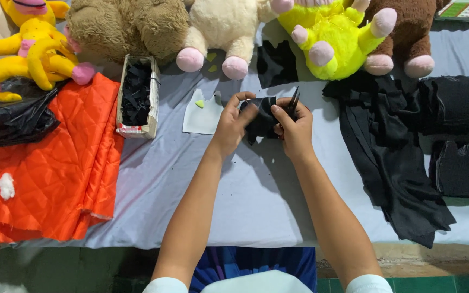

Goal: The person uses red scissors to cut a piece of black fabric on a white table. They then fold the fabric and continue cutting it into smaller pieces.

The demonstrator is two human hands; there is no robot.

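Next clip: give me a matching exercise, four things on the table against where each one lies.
Things:
1. orange quilted fabric
2. small box of black scraps
3. black fabric pile
4. black fabric piece

Places:
A. between the left hand and the right hand
B. far left of the table
C. right of the hands
D. just right of the orange fabric, below the brown plush toy

Pairs: 1-B, 2-D, 3-C, 4-A

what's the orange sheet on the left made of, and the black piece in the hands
The orange sheet looks like quilted synthetic fabric: diamond stitching, a slight sheen, a frayed edge, and a white tuft of stuffing lying on it. The black piece, held between the left hand and right hand, looks like soft matte cloth, perhaps felt or fleece; it folds limply and shows no shine.
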